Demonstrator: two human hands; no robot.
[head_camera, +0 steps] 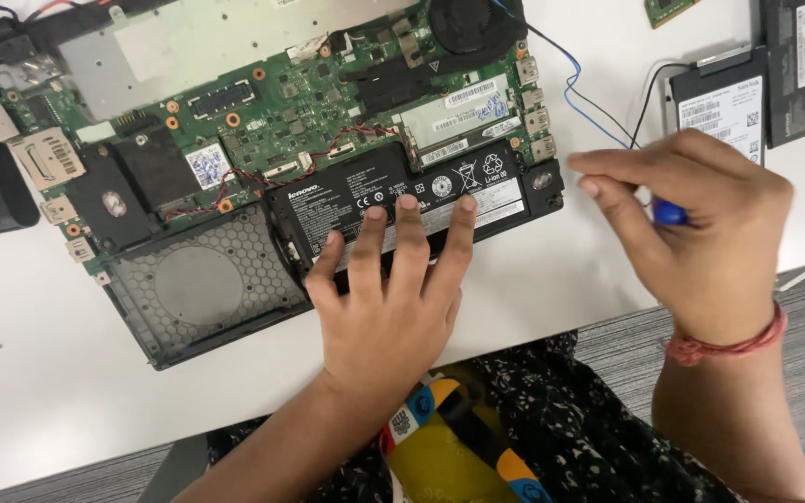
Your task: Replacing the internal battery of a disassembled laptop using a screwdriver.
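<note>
Left hand (388, 298) lies flat, fingers spread, fingertips pressing on the black internal battery (402, 191) at the near edge of the opened laptop chassis (207, 279). Right hand (701, 224) hovers just right of the chassis, fingers pinched together around a blue-handled tool (670, 212), mostly hidden. A black storage drive (719, 102) lies on the white table (48, 401) beyond it.
</note>
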